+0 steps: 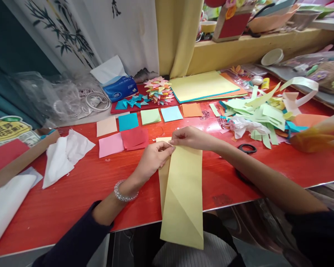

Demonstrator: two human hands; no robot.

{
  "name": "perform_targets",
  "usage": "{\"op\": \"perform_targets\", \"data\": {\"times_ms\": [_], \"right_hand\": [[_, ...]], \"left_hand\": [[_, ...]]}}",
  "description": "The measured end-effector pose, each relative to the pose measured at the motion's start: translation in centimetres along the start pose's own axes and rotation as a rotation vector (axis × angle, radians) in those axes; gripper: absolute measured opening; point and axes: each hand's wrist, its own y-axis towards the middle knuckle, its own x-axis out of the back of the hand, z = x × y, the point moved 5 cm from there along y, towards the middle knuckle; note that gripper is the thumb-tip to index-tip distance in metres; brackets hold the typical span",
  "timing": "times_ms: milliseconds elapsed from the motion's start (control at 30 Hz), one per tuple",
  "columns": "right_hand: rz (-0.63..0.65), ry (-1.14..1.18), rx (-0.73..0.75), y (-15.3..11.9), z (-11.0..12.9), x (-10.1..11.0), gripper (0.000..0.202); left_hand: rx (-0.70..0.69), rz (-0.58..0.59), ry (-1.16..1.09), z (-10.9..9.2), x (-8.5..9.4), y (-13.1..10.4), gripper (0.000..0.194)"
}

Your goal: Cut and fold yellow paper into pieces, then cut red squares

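Observation:
A yellow sheet of paper (185, 185), folded over itself and marked with a diagonal crease, hangs partly past the table's front edge. My left hand (156, 155) pinches its upper left part, thumb and forefinger together. Close beside it, my right hand (189, 138) is closed on the paper's top edge, fingertips almost meeting those of the left. Behind my hands lie small square paper stacks: red (135, 138), pink (111, 144), light blue (172, 113) and orange (192, 110) among them. Black-handled scissors (247, 148) rest right of the paper, partly hidden under my right forearm.
Pale green paper strips (263, 115) are heaped at the right. Large yellow sheets (203, 86) lie at the back, beside a folded-paper cluster (159, 91) and a blue tissue pack (119, 89). Crumpled tissue (62, 157) and a cardboard box (25, 157) occupy the left side of the red table (83, 211).

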Motion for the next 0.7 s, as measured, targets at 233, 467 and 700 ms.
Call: {"op": "perform_targets", "data": {"times_ms": [233,467,700], "right_hand": [[-0.196,-0.1,-0.112,0.2,-2.3,3.1,0.036],[-0.324,-0.177,-0.179,0.1,-4.5,5.2,0.037],[-0.395,-0.218,-0.217,0.0,-6.3,6.5,0.032]], "left_hand": [[0.064,0.106,0.012,0.1,-0.9,-0.3,0.021],[0.099,0.202,0.091,0.3,-1.7,-0.7,0.025],[0.151,0.411,0.164,0.3,-2.8,-1.7,0.022]]}}
